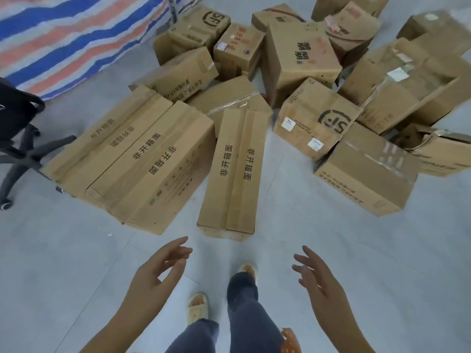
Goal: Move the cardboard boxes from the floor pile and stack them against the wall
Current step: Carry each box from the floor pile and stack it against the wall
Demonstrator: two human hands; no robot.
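A storeroom: shipping boxes (316, 123) piled on grey floor (63, 250), striped tarp (63, 34).

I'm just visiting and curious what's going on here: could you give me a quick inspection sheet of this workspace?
Surface: pale grey floor, bare in front of the person.
Job's things: pile of cardboard boxes on the floor; a long narrow box lies nearest the feet, a wide flat box to its left; some at the right are torn open.
Clutter: nothing seen beyond the boxes.
Hands: left hand and right hand both open, empty, reaching toward the long narrow box.
Cables: nothing seen.
Surroundings: black office chair at left; striped tarp at upper left.
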